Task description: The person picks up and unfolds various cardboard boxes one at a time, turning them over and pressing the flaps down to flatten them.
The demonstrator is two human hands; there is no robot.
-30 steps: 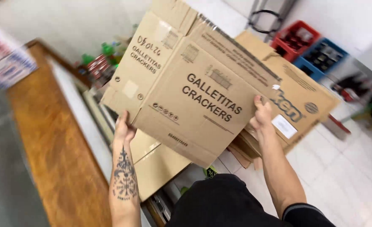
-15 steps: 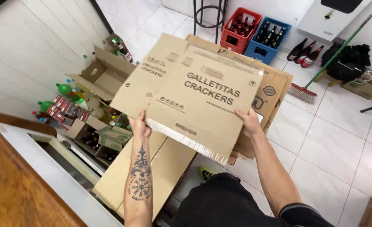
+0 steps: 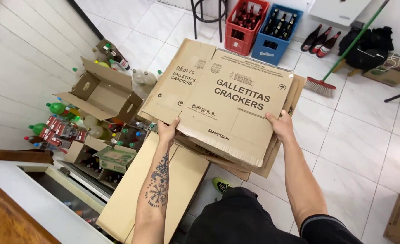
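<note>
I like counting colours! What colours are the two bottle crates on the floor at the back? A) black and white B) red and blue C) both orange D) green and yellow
B: behind the flattened cardboard boxes held by the left hand and right hand, a red crate stands beside a blue crate, both full of dark bottles.

Looking like a bar or small shop's back storage area: red crate (image 3: 245,25) and blue crate (image 3: 276,31) sitting full of bottles on white floor tiles (image 3: 367,144), soda bottles (image 3: 55,108) piling along the wall, flattened cardboard boxes (image 3: 163,190) stacking up, broom (image 3: 326,83) leaning nearby.
</note>
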